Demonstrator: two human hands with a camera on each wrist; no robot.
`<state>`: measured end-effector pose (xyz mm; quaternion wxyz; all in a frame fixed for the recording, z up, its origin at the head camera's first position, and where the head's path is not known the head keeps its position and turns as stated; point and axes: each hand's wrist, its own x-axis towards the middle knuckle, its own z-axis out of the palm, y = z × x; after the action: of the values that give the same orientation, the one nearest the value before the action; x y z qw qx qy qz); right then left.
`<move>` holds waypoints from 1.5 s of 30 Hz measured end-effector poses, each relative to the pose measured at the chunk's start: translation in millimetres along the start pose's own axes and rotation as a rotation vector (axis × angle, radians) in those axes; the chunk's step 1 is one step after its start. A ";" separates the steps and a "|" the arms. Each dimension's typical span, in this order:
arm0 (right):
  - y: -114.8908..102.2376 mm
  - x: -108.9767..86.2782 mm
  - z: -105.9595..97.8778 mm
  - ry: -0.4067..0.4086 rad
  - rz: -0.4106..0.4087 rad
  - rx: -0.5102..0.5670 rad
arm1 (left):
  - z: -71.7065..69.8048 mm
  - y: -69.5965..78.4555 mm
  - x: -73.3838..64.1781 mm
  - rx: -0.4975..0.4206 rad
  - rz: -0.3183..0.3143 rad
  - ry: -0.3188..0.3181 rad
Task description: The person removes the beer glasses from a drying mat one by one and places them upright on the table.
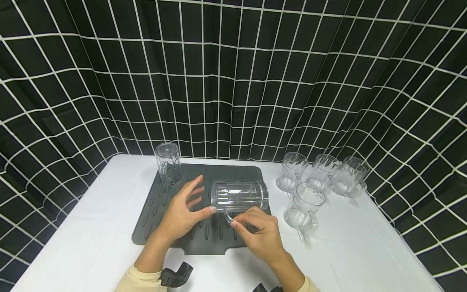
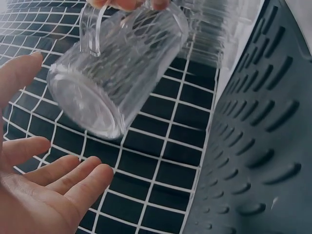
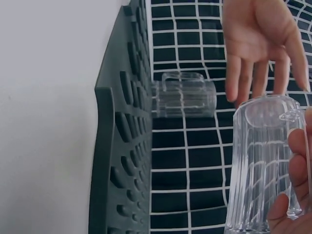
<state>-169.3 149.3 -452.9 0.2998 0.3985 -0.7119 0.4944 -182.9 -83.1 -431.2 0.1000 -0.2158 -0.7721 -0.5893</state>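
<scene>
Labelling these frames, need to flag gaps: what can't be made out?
Left wrist: most of the right hand, cut off by the top edge; only fingertips show.
Left wrist: the clear mugs beyond the held mug, too blurred and overlapped to count.
Head: most of the right sleeve, cut off by the bottom edge.

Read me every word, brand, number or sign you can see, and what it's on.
No readable text in any view.
Mug in the right hand: no lettering visible; its base is too blurred to rule out a small mark.
Upturned mug and four mugs at right: too small to rule out fine marks.
Mat: ridges, no letters visible.
Curtain: white grid lines only.
</scene>
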 end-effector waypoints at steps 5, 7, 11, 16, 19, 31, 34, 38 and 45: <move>-0.2 -2.0 4.0 -0.030 -0.008 -0.017 | 4.1 2.8 1.9 -0.020 0.000 -0.013; -1.0 -1.9 5.8 -0.034 -0.027 -0.020 | 4.9 2.1 1.9 -0.027 -0.003 -0.021; -4.0 -0.6 8.2 -0.057 -0.055 -0.028 | 4.5 0.1 2.2 -0.022 -0.020 -0.034; -6.1 -1.0 9.1 -0.093 -0.084 -0.038 | 1.3 -0.7 2.5 -0.003 -0.058 -0.074; -7.6 -1.5 8.7 -0.096 -0.093 -0.052 | -0.1 -1.0 2.4 0.003 -0.080 -0.100; -7.3 0.5 9.4 -0.006 -0.137 -0.065 | 0.1 1.2 0.3 -0.051 -0.197 -0.038; -7.6 2.6 7.2 0.125 -0.081 -0.073 | 0.2 0.6 1.0 -0.078 -0.187 -0.009; -10.1 1.6 3.7 0.245 0.141 -0.142 | 0.1 -0.6 2.3 -0.082 -0.155 0.055; -14.2 -1.1 7.0 0.119 0.626 -0.149 | 5.2 -2.1 2.8 -0.089 -0.057 0.120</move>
<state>-156.7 140.3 -449.6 0.2027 0.1074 -0.8154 0.5315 -185.8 -78.0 -433.4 0.1199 -0.1622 -0.7436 -0.6375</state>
